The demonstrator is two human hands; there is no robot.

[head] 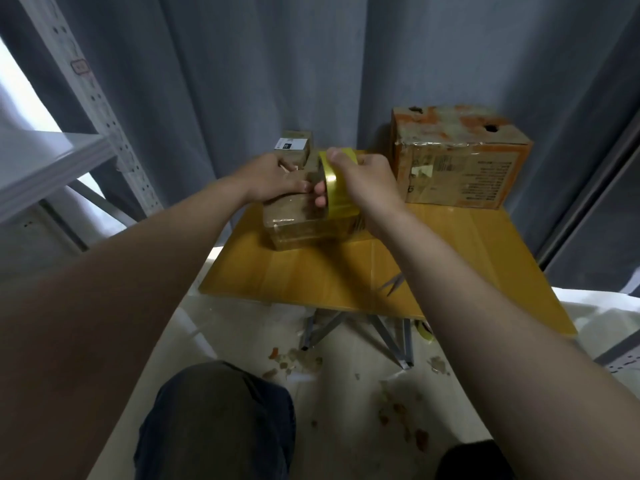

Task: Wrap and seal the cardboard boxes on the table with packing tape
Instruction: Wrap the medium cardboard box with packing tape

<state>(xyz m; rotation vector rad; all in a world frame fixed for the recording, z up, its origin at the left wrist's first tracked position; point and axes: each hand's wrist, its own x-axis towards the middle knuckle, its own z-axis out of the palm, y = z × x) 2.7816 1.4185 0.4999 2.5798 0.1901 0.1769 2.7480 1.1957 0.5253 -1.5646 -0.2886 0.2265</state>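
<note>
Step in hand, as I judge it: wrapping tape around the box (298, 223). It is sitting left-rear on the surface (450, 254), long axis running left to right. My right grip (363, 178) is pinching the roll (334, 183), thumb on the rim, fingers through the core. The roll is standing on edge over the box. My left grip (273, 178) is pressing the box top; I cannot tell the finger curl. The next move is probably calling for steady tension and a still box.

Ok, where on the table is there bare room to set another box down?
Bare: the near left of the yellow table, in front of the box being taped, and the strip before the large orange box. Crowded: far left, with small box and tape roll.
</note>
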